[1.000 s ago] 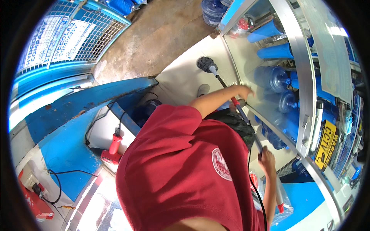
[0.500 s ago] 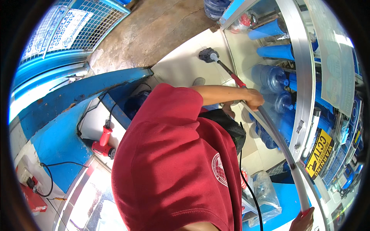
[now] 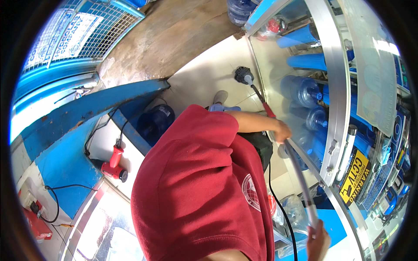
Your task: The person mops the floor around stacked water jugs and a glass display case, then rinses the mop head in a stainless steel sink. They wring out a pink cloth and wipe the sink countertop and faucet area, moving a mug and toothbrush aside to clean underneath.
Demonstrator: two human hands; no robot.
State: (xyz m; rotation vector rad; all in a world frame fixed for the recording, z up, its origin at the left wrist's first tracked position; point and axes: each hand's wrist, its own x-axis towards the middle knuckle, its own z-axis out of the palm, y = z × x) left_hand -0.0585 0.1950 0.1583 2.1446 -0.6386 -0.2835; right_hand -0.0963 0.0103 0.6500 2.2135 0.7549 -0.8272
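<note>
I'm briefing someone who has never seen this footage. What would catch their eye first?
The person's red shirt fills the centre. To its right, both hands grip a long mop handle: left hand higher, right hand at the lower edge, the mop head on the pale floor. Blue water bottles line the right side.

Cream tiled floor, worn concrete ground, blue counter, white wire grille, bright daylight.

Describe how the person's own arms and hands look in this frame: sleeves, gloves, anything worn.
Both hands are bare, with no gloves, rings or watch visible. The left hand sits at the end of a bare forearm that emerges from the short sleeve of a dark red shirt with a small round white emblem. The right hand shows only partly at the lower edge, its arm hidden.
</note>
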